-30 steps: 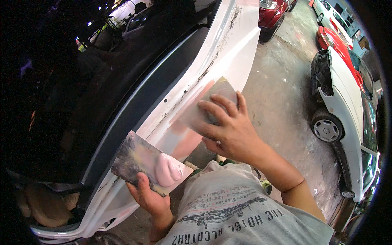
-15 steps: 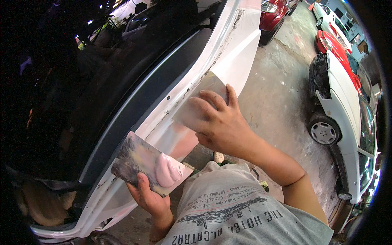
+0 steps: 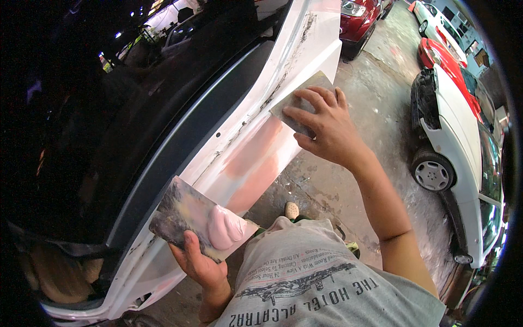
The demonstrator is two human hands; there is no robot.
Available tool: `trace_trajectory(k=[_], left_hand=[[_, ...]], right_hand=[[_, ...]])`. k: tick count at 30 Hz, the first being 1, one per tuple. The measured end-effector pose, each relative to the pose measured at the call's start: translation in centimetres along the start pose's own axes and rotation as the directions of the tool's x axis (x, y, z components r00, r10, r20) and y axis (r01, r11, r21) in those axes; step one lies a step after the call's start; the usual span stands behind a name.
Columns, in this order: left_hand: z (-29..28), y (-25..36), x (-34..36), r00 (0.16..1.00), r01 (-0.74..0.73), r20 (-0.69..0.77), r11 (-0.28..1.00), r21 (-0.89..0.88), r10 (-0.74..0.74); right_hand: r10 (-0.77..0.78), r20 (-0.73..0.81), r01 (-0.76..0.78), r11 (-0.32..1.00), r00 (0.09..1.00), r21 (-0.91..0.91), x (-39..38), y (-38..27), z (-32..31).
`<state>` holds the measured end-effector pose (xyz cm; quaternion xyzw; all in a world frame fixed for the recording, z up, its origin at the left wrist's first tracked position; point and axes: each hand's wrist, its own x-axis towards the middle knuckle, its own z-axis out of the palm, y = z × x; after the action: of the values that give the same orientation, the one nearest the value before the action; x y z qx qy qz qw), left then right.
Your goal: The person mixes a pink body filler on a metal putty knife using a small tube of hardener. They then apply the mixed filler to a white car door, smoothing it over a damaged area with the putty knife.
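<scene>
My left hand (image 3: 206, 271) grips the lower edge of a flat, smeared mixing board (image 3: 180, 210), thumb on top. A thick mound of pink filler paste (image 3: 225, 228) sits on the board's right side. My right hand (image 3: 331, 129) is closed on a thin grey rectangular spreader (image 3: 303, 94), with its fingers across the flat face. The spreader lies against or just over the outer edge of a white car body panel (image 3: 321, 61); contact cannot be made out. Smooth pink patches of filler (image 3: 255, 173) cover the panel between my two hands.
Left of the panel are a dark window (image 3: 109, 136) and black trim (image 3: 188, 122). Dark scuffs run along the panel's groove. A white car (image 3: 455, 158) without its front bumper stands to the right on the concrete floor (image 3: 376, 109). Red cars (image 3: 362, 22) stand farther off.
My right hand has moved the spreader up and to the right along the panel, uncovering the pink filler beneath. My left hand and the board have hardly moved.
</scene>
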<state>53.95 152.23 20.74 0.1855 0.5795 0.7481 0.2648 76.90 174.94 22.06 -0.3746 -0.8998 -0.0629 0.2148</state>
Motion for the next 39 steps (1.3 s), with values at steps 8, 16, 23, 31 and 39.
trace_trajectory(k=[8,16,23,31,39], left_hand=[[0.4,0.1,-0.6,1.000,-0.020,0.009,1.000,-0.004,0.020],[0.4,0.5,-1.0,0.999,-0.025,-0.024,0.998,0.058,0.026],[0.4,0.2,-1.2,1.000,-0.017,-0.016,0.999,0.045,0.018],[0.9,0.0,-1.2,1.000,0.001,-0.024,1.000,0.029,-0.001],[1.2,-0.1,-1.1,0.999,-0.017,-0.026,0.999,0.038,0.018]], right_hand=[[0.026,-0.196,0.057,0.913,0.980,0.404,-4.7,-3.9,6.4],[-0.046,-0.318,0.171,0.910,0.947,0.378,-4.2,-6.0,9.8],[-0.078,-0.304,0.184,0.922,0.950,0.340,-3.4,-5.3,10.2],[-0.079,-0.270,0.169,0.929,0.960,0.328,-4.0,-4.5,9.7],[-0.083,-0.226,0.162,0.919,0.971,0.358,-5.1,-4.8,10.5]])
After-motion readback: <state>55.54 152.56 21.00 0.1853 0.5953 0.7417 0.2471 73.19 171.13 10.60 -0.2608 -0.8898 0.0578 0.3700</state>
